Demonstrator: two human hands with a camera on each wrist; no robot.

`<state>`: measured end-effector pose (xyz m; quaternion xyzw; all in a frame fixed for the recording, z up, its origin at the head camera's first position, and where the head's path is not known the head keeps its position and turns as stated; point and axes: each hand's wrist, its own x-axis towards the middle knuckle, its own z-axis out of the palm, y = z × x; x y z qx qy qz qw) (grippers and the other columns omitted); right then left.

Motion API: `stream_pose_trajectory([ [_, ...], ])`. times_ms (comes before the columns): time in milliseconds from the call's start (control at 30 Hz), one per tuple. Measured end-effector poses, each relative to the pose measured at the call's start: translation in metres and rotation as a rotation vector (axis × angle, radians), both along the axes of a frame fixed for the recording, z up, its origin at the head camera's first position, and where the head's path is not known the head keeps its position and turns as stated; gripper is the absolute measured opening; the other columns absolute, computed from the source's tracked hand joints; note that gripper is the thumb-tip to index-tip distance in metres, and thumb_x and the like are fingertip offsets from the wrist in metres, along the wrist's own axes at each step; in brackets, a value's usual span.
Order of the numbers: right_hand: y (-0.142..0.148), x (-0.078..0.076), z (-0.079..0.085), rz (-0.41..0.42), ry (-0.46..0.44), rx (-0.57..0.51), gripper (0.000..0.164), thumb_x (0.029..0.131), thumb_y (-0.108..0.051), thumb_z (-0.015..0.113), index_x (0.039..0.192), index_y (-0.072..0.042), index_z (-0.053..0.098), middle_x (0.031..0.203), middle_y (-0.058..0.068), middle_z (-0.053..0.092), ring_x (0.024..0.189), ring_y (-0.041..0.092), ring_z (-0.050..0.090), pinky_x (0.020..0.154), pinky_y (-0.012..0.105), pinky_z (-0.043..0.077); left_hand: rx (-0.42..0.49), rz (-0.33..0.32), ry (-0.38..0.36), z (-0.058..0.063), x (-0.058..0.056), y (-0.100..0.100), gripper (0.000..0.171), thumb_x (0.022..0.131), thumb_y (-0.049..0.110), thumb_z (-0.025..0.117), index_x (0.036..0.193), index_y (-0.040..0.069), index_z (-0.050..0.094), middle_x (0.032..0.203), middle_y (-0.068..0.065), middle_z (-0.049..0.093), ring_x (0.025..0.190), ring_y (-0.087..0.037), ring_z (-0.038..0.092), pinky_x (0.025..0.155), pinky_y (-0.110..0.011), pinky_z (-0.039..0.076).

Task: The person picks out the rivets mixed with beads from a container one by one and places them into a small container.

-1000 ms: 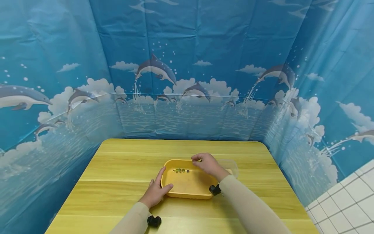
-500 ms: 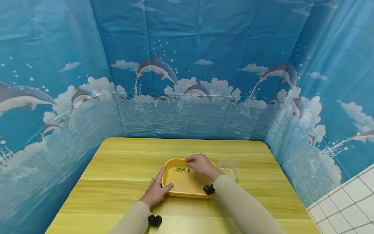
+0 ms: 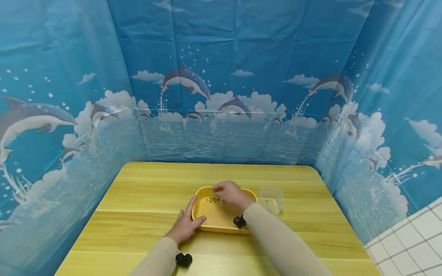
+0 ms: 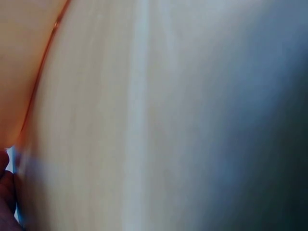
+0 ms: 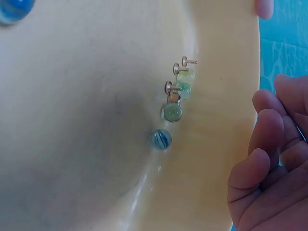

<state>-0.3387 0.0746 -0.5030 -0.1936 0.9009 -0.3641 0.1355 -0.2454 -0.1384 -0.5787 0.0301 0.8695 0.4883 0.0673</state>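
Observation:
A yellow tray (image 3: pixel 221 229) stands on the table. My left hand (image 3: pixel 184 225) rests against its left end, fingers straight along the side and thumb at the near rim. Over the tray's far part hovers my right hand (image 3: pixel 230 193), fingers loosely bent. In the right wrist view no object shows in its fingers (image 5: pixel 267 129). Below them, along the tray's far wall, lie several green marbles (image 5: pixel 173 112), a blue-streaked marble (image 5: pixel 161 139) and several brass thumbtacks (image 5: pixel 168 87). Another blue marble (image 5: pixel 14 8) sits at that view's upper left corner. The left wrist view is mostly blurred.
Right of the tray stands a clear plastic box (image 3: pixel 276 193) with a few tiny gold-coloured pieces in it. The wood-patterned table (image 3: pixel 145 191) meets a blue dolphin-print curtain (image 3: pixel 221 142) at its back edge.
My right hand has shifted left along the tray's far side, so more of the clear box shows. The left hand has stayed at the tray's left end.

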Motion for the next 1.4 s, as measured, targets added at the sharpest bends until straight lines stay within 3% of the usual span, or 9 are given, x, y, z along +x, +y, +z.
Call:
stream_pose_trajectory([
  [333, -0.016, -0.005, -0.012, 0.0, 0.027, 0.069, 0.027, 0.091, -0.022, 0.06, 0.116, -0.016, 0.066, 0.105, -0.006, 0.066, 0.095, 0.012, 0.06, 0.079, 0.031, 0.052, -0.014, -0.011, -0.004, -0.003, 0.0, -0.002, 0.076, 0.083, 0.056, 0.058, 0.14, 0.058, 0.007, 0.141, -0.011, 0.044, 0.137, -0.053, 0.002, 0.095, -0.076, 0.018],
  [533, -0.023, -0.008, -0.027, 0.011, 0.015, 0.07, 0.024, 0.09, -0.021, 0.061, 0.113, -0.018, 0.067, 0.106, -0.006, 0.066, 0.091, 0.009, 0.059, 0.075, 0.027, 0.053, -0.002, -0.02, -0.004, -0.004, 0.0, -0.003, 0.076, 0.084, 0.055, 0.059, 0.139, 0.058, 0.008, 0.139, -0.011, 0.046, 0.137, -0.053, 0.0, 0.097, -0.076, 0.017],
  [667, -0.028, -0.008, -0.037, 0.018, 0.0, 0.084, 0.025, 0.09, -0.022, 0.061, 0.115, -0.02, 0.067, 0.11, -0.006, 0.066, 0.096, 0.01, 0.06, 0.081, 0.031, 0.053, 0.005, -0.023, 0.004, -0.004, 0.001, -0.004, 0.076, 0.084, 0.054, 0.059, 0.14, 0.058, 0.008, 0.137, -0.011, 0.048, 0.136, -0.054, 0.0, 0.097, -0.075, 0.017],
  [933, -0.034, -0.007, -0.054, 0.04, 0.083, 0.171, 0.026, 0.089, -0.024, 0.063, 0.113, -0.017, 0.068, 0.107, -0.005, 0.067, 0.094, 0.009, 0.061, 0.083, 0.033, 0.052, -0.012, -0.029, 0.014, -0.006, 0.002, -0.004, 0.076, 0.085, 0.054, 0.058, 0.142, 0.053, 0.009, 0.141, -0.009, 0.045, 0.136, -0.055, 0.001, 0.096, -0.076, 0.018],
  [1067, -0.037, -0.006, -0.057, 0.036, 0.104, 0.179, 0.023, 0.088, -0.022, 0.063, 0.109, -0.016, 0.068, 0.101, -0.003, 0.068, 0.083, 0.009, 0.058, 0.078, 0.03, 0.051, -0.016, -0.027, 0.017, -0.006, 0.001, -0.005, 0.076, 0.084, 0.054, 0.058, 0.143, 0.053, 0.01, 0.142, -0.01, 0.043, 0.136, -0.055, 0.001, 0.096, -0.076, 0.019],
  [1400, -0.042, -0.004, -0.056, 0.026, 0.121, 0.218, 0.025, 0.086, -0.022, 0.063, 0.109, -0.016, 0.07, 0.102, -0.003, 0.069, 0.079, 0.007, 0.057, 0.076, 0.028, 0.051, -0.027, -0.029, 0.03, -0.007, 0.002, -0.009, 0.077, 0.084, 0.054, 0.058, 0.143, 0.051, 0.009, 0.14, -0.011, 0.046, 0.136, -0.054, 0.001, 0.099, -0.074, 0.016],
])
